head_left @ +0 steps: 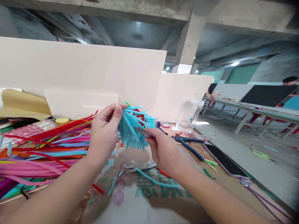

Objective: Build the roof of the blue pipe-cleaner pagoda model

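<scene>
My left hand [105, 130] is closed around the top of a bundle of light blue pipe cleaners [134, 129], held up above the table. My right hand [163, 149] is closed on a small metal tool [143, 132] whose tip reaches into the bundle's right side. A few red pieces show inside the blue bundle. Below my hands lie scissors [141, 165] and a loose blue pipe cleaner [155, 180] on a printed plastic sheet [144, 199].
A heap of coloured pipe cleaners [42, 149] fills the table's left side. Dark blue pliers [189, 144], a phone [224, 160] and a clear jar [191, 116] lie to the right. White boards [81, 71] stand behind. A person [291, 82] sits far right.
</scene>
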`<action>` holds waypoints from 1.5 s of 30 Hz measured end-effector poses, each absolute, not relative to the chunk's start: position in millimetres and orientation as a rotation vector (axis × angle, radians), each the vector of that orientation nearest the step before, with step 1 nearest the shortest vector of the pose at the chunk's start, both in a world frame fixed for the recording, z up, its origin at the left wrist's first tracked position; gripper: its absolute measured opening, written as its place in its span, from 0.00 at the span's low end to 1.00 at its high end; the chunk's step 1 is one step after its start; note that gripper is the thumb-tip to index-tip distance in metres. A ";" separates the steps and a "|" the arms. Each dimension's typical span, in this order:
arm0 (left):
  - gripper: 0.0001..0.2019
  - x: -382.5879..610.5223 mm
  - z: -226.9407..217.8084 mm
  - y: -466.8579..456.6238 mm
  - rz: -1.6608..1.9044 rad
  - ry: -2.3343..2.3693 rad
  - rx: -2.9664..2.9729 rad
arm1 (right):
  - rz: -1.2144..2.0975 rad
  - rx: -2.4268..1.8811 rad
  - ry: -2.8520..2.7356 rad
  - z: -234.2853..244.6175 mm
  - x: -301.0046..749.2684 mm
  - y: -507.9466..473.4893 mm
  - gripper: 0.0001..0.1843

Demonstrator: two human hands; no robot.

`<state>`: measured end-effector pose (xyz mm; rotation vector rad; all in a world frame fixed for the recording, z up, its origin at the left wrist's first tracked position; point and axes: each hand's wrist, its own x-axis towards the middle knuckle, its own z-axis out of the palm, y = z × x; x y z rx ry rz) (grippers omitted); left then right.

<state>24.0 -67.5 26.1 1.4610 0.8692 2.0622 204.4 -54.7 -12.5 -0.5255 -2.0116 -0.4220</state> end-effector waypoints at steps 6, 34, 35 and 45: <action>0.15 21.0 26.2 -62.5 2.091 0.882 1.448 | -0.445 -0.602 -2.007 -9.5 206.2 -57.0 0.10; 0.15 23.0 27.7 -69.4 2.087 0.897 1.496 | -0.447 -0.569 -2.054 -6.9 207.0 -60.2 0.11; 0.14 23.0 27.7 -69.2 2.090 0.896 1.494 | -0.453 -0.562 -2.050 -7.2 207.1 -59.8 0.11; 0.14 22.3 28.3 -67.4 2.130 0.876 1.467 | -0.412 -0.586 -2.050 -10.4 207.9 -58.7 0.12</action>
